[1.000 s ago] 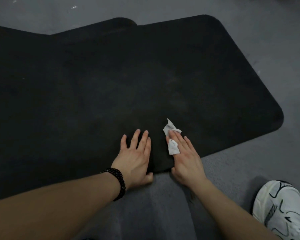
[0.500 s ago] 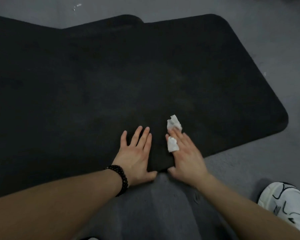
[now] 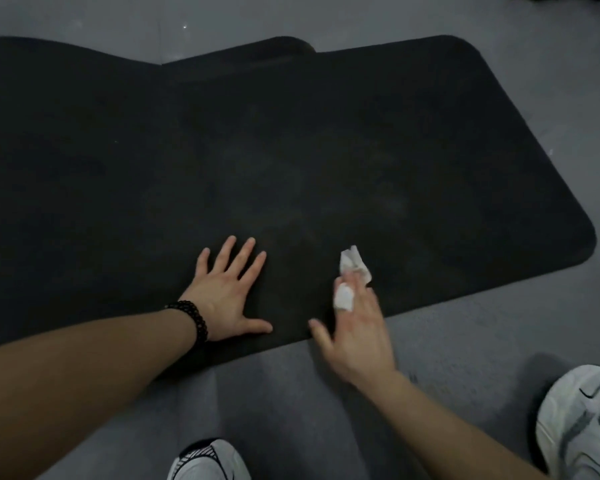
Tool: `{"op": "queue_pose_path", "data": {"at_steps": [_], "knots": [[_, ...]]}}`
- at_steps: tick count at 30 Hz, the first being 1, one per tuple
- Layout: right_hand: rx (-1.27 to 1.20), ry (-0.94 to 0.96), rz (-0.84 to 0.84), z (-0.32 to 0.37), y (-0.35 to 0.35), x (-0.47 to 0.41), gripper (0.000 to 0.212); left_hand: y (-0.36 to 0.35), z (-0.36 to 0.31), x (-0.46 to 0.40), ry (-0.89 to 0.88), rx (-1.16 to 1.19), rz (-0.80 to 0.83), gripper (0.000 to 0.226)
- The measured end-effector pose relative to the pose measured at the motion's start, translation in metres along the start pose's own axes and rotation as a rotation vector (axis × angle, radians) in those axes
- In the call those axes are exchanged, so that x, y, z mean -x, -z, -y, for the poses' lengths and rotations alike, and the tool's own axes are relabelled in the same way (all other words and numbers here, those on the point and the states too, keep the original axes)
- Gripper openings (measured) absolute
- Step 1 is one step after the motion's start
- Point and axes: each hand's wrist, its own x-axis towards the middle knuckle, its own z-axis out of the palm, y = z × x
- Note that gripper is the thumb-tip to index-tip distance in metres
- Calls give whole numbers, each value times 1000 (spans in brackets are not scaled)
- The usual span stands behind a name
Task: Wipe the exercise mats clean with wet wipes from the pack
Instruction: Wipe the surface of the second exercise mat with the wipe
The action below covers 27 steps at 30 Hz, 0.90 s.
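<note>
Sliding outward now, my right hand (image 3: 355, 327) has carried the wet wipe (image 3: 352, 271) further right along the near edge than a second ago, and my left hand (image 3: 227, 294) has fanned its fingers wider where it braces the mat (image 3: 326, 150). So the stroke is travelling, I'd say, leaving a fresh strip covered between my hands, with the right end of the mat not yet reached. My left palm lies flat, fingers straight and spread, pinning the black mat to the grey floor (image 3: 447, 341). My right fingers are mostly extended and blurred by motion; the crumpled white wipe sits under their tips, a fold wrapped over one finger, though I can't tell exactly how it's caught. This mat is matte, dark, soft-looking, with rounded corners and a faint pale smear mid-surface; a second mat (image 3: 66, 98) overlaps it at the left. My bead bracelet (image 3: 191, 320) rides the left wrist, and my white sneakers (image 3: 581, 420) sit below.
</note>
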Motion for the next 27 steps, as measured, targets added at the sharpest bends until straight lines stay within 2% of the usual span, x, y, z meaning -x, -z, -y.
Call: {"op": "queue_pose_path", "data": {"at_steps": [4,6,7,9,11,12,15,18,20,23,25,27], "knots": [[-75,284,173,76,-19,25,84,-5,1,4,-22,-10,-13,126],[-46,323,144,70,-19,20,79,-9,6,11,-45,-36,6,125],[-33,279,90,56,-18,15,76,-11,9,14,-41,-42,15,127],[16,75,-3,20,-11,-1,78,-14,13,17,-8,-21,35,129],[66,-86,-30,-1,-7,-8,81,-17,15,17,25,14,51,129],[55,-106,-23,5,-8,-8,83,-18,16,16,30,25,55,129],[-72,67,53,55,-22,10,84,-22,16,13,19,33,66,129],[-66,226,112,77,-27,17,77,-26,21,14,-4,47,48,127],[-9,202,34,60,-25,0,73,-26,31,18,-42,50,27,127],[21,-2,-67,33,-12,-35,75,-25,49,25,-43,20,37,128],[14,-30,-30,45,-12,-41,78,-26,54,27,37,35,48,127],[-25,89,87,78,-19,-26,83,-25,52,27,74,72,89,126]]}}
